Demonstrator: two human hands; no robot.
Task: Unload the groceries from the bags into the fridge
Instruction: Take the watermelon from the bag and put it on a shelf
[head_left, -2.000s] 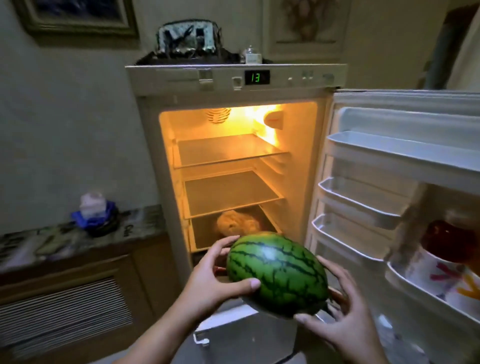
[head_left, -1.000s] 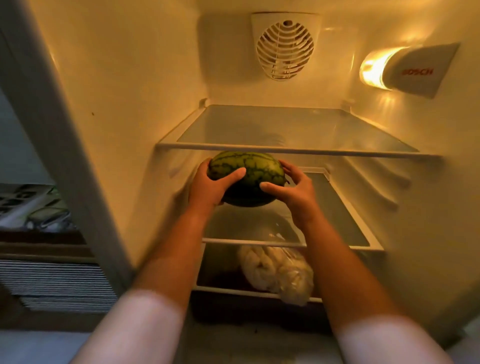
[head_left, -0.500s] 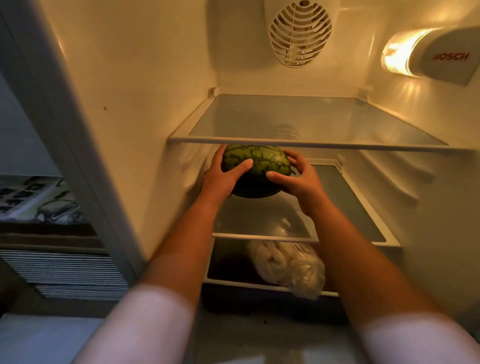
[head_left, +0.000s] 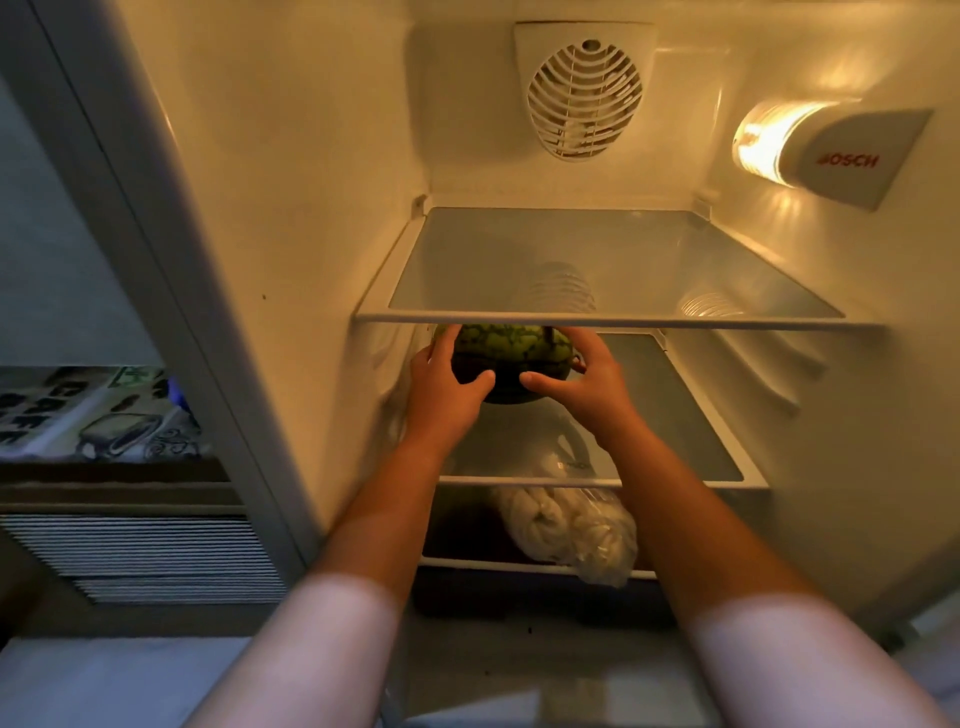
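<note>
Both hands, left hand (head_left: 445, 387) and right hand (head_left: 582, 384), clasp the watermelon (head_left: 506, 349), now pushed deeper onto the middle shelf (head_left: 691, 415) (under the top shelf (head_left: 597, 318)) than a moment ago; release looks near; a bag (head_left: 571, 535) lies below.

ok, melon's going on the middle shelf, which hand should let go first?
Probably the right hand. The left hand sits lower around the watermelon, nearer the fridge's left wall, so its grip can steady the fruit on the middle shelf.
</note>
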